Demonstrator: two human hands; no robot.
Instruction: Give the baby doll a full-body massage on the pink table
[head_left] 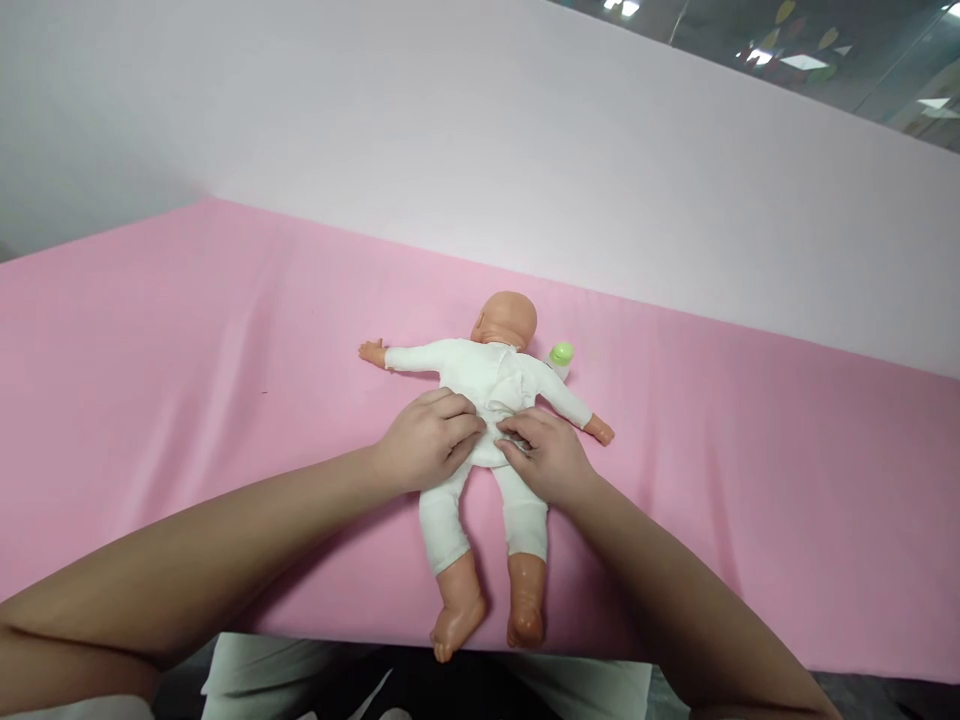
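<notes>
A baby doll with a bare head lies face down, feet towards me and arms spread. White cloth covers its body, arms and upper legs, with gathered folds along the middle of the back. My left hand rests on the left side of the doll's lower back, fingers curled together and closed on the cloth. Opposite it, my right hand has its thumb and fingers bent in a pinch at the cloth. The fingertips of both hands almost meet, and their exact grip is partly hidden.
Beside the doll's head stands a small container with a green cap, partly behind the doll's right-side arm. The pink-covered table runs up to a white wall. Its near edge lies just beyond the doll's feet, close to my body.
</notes>
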